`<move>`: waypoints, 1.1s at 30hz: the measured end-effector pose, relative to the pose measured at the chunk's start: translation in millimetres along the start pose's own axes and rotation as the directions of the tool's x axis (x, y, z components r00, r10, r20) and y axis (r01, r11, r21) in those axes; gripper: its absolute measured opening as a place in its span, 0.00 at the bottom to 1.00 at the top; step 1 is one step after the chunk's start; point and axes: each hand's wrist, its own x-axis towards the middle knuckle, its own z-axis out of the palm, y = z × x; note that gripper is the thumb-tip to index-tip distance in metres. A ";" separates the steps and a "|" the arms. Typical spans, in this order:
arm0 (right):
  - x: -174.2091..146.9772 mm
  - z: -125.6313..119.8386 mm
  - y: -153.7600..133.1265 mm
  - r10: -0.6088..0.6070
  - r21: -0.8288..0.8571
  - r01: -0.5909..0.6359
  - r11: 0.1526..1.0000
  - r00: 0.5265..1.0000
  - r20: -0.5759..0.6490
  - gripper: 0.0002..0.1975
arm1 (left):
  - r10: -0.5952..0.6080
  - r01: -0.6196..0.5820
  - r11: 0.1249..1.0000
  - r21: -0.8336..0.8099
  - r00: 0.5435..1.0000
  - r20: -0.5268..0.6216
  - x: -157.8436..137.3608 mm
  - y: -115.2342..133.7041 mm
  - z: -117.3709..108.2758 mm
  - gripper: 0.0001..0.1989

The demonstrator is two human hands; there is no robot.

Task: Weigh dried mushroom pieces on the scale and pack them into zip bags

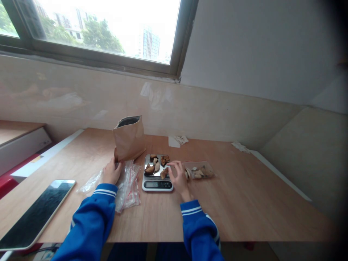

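A small white kitchen scale point(158, 185) with a lit display stands before me on the table. Several brown dried mushroom pieces point(149, 169) lie spread over its metal plate. My right hand point(178, 177) reaches over the scale's right edge, thumb and fingers apart, beside one of the pieces; whether it touches that piece I cannot tell. My left hand point(112, 172) rests on clear zip bags point(129, 192), its thumb spread from the fingers, close to the base of an upright brown paper bag point(129, 139) with an open top.
Right of the scale lies a clear bag point(206, 169) holding more dried pieces, partly behind my right hand. A large tablet point(38, 214) is at the left front. Crumpled white tissue point(181, 139) lies at the back, near the wall under the window.
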 end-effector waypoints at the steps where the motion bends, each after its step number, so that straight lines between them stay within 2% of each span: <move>1: -0.3 0.5 0.9 -0.003 0.001 0.003 1.000 1.000 -0.008 0.10 | 0.002 -0.002 1.000 0.001 1.000 -0.002 -0.1 -0.1 0.1 0.21; 11: -2.6 0.6 3.5 -0.008 0.005 0.009 1.000 1.000 -0.017 0.10 | 0.009 -0.009 1.000 -0.007 1.000 -0.009 0.3 -1.0 1.0 0.22; 26: -2.8 -1.0 1.1 -0.025 -0.005 0.025 1.000 0.996 0.090 0.13 | 0.011 -0.011 1.000 -0.023 1.000 -0.015 -0.3 -0.8 0.9 0.21; 30: -3.3 -0.6 0.4 -0.008 -0.006 0.009 1.000 0.998 0.069 0.12 | 0.012 -0.012 1.000 -0.022 1.000 -0.014 0.0 -1.8 1.8 0.21; 33: -3.0 -1.8 3.1 0.013 -0.030 -0.013 0.999 1.000 -0.001 0.11 | 0.001 -0.001 1.000 -0.008 1.000 -0.001 0.3 -2.2 2.0 0.21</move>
